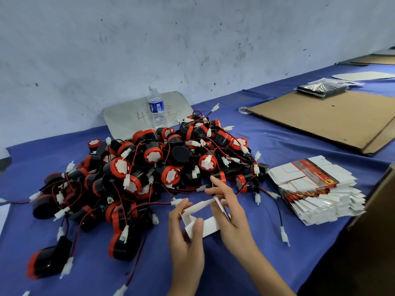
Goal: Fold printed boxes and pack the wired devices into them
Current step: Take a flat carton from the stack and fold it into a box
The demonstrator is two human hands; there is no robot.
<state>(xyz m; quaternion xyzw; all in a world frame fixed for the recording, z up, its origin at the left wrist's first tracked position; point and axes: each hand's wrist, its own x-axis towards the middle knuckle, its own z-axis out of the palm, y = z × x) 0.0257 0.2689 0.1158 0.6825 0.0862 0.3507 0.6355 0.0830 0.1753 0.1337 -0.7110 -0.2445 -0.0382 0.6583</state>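
1. Head view, hands: the left hand (pixel 186 227) and the right hand (pixel 229 212) both hold one partly folded white box (pixel 203 221) above the blue table cover (pixel 299 146), near the front edge

2. Left grip: the thumb presses on the box's near white face and the fingers curl behind its left edge, so the hand is closed on the card

3. Right grip: the palm and lower fingers pinch the box's right side, where a flap stands up between the fingers; the index and middle fingers are spread and raised off the card

4. Box position: it sits between the two palms, open in the middle, its printed side mostly hidden

5. Wired devices: a large pile of black-and-red devices (pixel 154 167) with red and black leads and white plugs lies just beyond and to the left of the hands; none is in either hand

6. Box supply: a fanned stack of flat printed boxes (pixel 316 189) lies to the right of the hands, well apart from them

7. Other items: a water bottle (pixel 156 107) stands upright behind the pile; a flat cardboard sheet (pixel 320 118) lies at far right
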